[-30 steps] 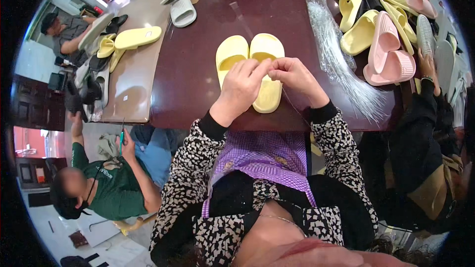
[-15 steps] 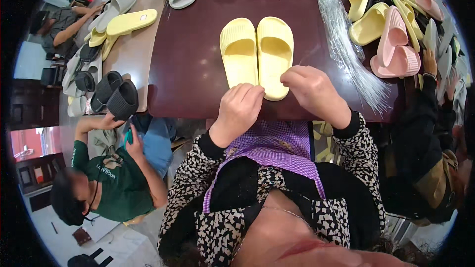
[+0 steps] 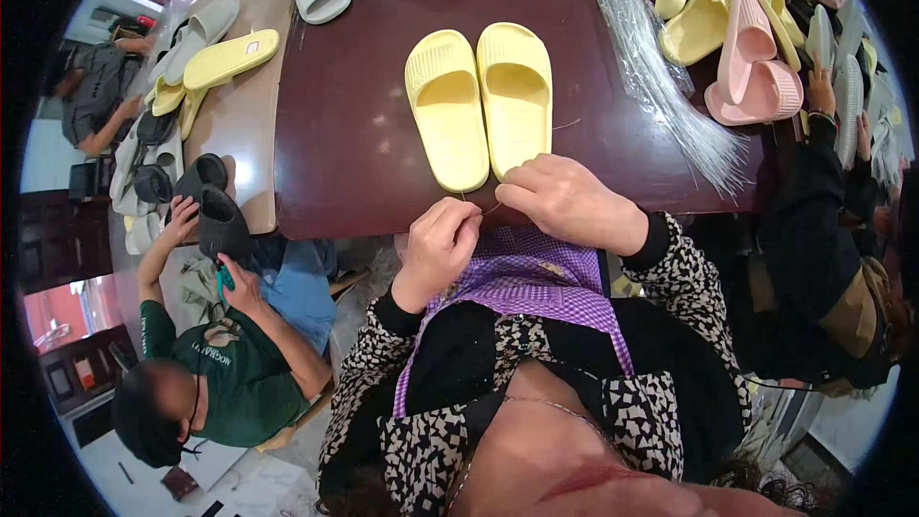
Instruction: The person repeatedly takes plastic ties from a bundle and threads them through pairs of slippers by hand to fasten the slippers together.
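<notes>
Hands draw together at the heels

We see the pair of yellow slippers (image 3: 469,120) side by side on the dark red table (image 3: 349,134), heels toward its near edge. By those heels, the left hand (image 3: 438,247) and right hand (image 3: 570,199) each pinch a thin strand (image 3: 491,211). They have moved closer together, so both now handle it. Rightward, we see a bundle of clear strands (image 3: 661,96).

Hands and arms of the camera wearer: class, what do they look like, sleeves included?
The left hand and right hand are ungloved. The long sleeves show irregular pale patches on black, ending in plain black cuffs.
</notes>
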The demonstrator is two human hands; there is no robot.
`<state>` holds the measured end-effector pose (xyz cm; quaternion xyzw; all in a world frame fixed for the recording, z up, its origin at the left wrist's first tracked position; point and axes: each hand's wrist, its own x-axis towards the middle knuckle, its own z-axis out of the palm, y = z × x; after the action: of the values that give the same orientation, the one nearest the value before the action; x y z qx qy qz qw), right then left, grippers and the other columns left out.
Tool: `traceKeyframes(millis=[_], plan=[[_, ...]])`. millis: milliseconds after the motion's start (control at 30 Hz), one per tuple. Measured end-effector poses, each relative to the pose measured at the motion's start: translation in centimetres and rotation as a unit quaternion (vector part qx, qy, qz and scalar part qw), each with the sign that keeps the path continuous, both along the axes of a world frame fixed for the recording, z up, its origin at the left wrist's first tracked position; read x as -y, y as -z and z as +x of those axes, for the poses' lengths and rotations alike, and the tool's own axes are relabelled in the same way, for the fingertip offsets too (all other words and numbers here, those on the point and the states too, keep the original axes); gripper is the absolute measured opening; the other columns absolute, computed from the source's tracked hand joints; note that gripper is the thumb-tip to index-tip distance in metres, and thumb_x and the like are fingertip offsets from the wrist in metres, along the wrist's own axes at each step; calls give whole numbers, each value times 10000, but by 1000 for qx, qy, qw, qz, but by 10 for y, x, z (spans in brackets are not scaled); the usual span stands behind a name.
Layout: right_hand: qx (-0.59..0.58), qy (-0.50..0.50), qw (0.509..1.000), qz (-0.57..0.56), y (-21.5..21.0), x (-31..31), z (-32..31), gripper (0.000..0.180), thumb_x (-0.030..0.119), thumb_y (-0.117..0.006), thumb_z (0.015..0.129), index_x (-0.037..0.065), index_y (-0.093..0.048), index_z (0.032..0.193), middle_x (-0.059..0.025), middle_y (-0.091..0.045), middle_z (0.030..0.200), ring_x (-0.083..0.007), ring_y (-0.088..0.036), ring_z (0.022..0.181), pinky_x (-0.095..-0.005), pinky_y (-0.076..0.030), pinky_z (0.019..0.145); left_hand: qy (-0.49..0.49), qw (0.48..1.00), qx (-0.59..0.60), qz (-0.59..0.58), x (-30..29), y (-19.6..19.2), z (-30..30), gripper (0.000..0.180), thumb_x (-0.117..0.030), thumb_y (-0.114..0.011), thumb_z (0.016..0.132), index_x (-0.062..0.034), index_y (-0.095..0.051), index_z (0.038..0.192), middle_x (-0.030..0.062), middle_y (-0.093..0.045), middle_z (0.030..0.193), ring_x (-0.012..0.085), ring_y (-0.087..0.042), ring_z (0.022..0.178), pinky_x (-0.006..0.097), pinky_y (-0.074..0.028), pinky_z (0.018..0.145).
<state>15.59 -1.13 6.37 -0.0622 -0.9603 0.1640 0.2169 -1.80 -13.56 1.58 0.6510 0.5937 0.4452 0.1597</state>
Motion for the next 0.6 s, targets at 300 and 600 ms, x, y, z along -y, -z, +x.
traceKeyframes(millis=[300,600], plan=[[-1,-33,999,42,-9,-1,-27,124,120,-583,739,56,-530,831,-58,-510,764,-209,-561,727,-328,-460,690,-17,998,30,-47,0,0,-13,65,36,-619,769,11,-583,818,149,-589,741,305,-591,647,344,-472,582],[25,-70,996,43,-5,-2,-35,106,129,-584,744,66,-533,812,-54,-519,771,-210,-574,754,-335,-465,706,-46,995,62,-63,14,9,-8,52,31,-613,779,16,-582,818,139,-597,749,257,-597,638,313,-473,586]])
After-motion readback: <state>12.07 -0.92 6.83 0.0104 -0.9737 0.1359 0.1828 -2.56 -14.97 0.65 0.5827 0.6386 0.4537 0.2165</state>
